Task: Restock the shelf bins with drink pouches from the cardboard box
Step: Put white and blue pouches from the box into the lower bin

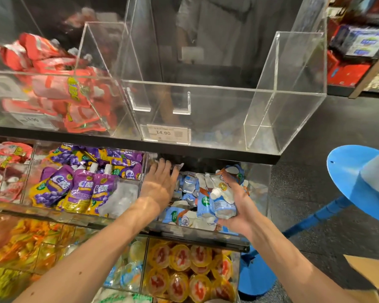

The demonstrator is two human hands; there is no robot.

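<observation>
Mid-restock: my right hand curls round blue pouches just above the middle bin; my left hand, fingers straight, reaches onto the pile inside. Next I'd tuck them in flat.

A white price tag on the front of the clear bin at centre frame reads "14.90", a blurred tag at the left seems to show the same figure, and the purple pouches at lower left carry a large "C" beside a Chinese character.
</observation>
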